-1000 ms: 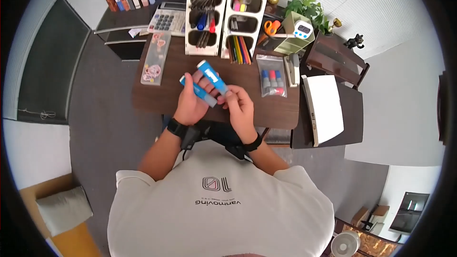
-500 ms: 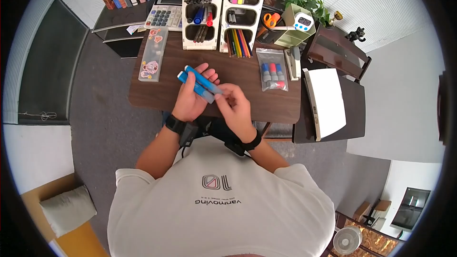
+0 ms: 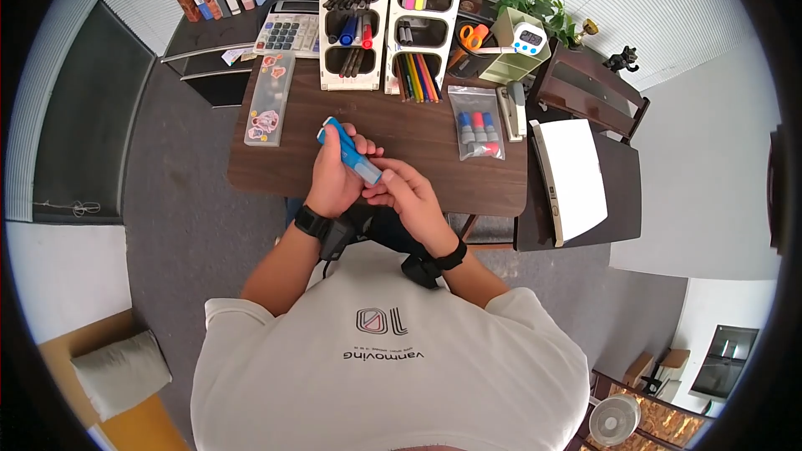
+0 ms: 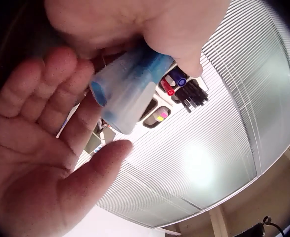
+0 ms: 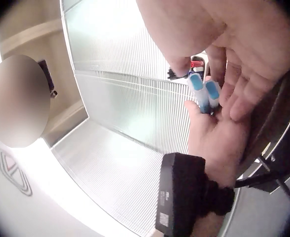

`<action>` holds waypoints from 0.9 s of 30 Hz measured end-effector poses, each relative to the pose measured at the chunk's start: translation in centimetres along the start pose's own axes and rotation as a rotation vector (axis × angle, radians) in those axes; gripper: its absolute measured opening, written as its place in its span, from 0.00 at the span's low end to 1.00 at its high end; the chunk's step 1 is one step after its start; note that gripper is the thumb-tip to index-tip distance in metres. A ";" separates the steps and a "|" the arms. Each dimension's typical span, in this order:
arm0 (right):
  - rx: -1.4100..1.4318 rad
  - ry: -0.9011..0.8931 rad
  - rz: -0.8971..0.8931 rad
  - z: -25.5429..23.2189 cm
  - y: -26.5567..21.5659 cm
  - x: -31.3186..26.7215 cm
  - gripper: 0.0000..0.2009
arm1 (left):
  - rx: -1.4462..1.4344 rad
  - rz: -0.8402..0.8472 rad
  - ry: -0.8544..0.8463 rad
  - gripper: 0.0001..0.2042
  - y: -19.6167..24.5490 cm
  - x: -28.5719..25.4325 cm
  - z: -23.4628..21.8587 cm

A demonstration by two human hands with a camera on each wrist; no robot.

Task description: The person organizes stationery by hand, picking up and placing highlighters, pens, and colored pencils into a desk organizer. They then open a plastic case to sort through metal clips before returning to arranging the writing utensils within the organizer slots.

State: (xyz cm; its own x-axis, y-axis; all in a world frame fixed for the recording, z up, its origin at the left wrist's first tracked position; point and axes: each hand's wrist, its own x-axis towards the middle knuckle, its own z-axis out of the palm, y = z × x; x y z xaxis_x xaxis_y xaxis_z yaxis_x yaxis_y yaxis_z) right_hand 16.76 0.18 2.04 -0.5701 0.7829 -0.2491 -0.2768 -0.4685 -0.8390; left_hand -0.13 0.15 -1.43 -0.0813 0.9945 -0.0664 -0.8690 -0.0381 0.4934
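Observation:
Two blue sticks [image 3: 354, 157] with translucent caps lie side by side in the left hand [image 3: 331, 185], which grips them with the thumb across the top. In the left wrist view the capped ends [image 4: 127, 98] point out of that hand. From the right wrist both caps [image 5: 197, 84] show blue inside their tips. Close by the capped ends, the right hand [image 3: 413, 199] has its fingertips near the caps. Its palm [image 4: 31, 148] faces the sticks in the left wrist view, thumb spread and fingers fairly straight. Both hands are over the desk's near edge.
Two white organizers [image 3: 351, 83] with pens, markers and colored pencils [image 3: 420, 77] stand at the back of the desk [image 3: 418, 138]. A sticker-covered translucent case [image 3: 268, 100] lies left; a bag of markers [image 3: 478, 129] and a stapler [image 3: 515, 113] lie right.
The sticks, held apart at first, are now together in the left hand, whose fingers have closed in. The right hand has let go of one stick and turned slightly.

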 end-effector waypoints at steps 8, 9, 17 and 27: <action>-0.731 0.242 -0.620 0.8 -0.7 -0.2 0.21 | 0.134 0.097 0.101 0.17 0.2 -0.5 2.4; -0.879 0.251 -0.744 0.8 -1.6 -0.2 0.22 | 0.135 0.096 0.095 0.17 0.3 -0.5 2.8; -0.551 0.198 -0.470 -0.3 -1.5 0.1 0.22 | 0.198 0.111 0.124 0.18 0.0 -0.2 2.5; -0.496 0.121 -0.432 -0.5 -3.1 -0.5 0.19 | 0.459 0.188 0.072 0.23 0.8 -0.3 2.1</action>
State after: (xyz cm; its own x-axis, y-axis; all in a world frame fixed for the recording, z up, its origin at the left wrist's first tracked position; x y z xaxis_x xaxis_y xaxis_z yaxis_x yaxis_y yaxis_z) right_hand 18.25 1.46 4.51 -0.3890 0.9119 0.1311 -0.0557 0.1187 -0.9914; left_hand 0.18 0.06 0.77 -0.2632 0.9647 0.0083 -0.5330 -0.1525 0.8323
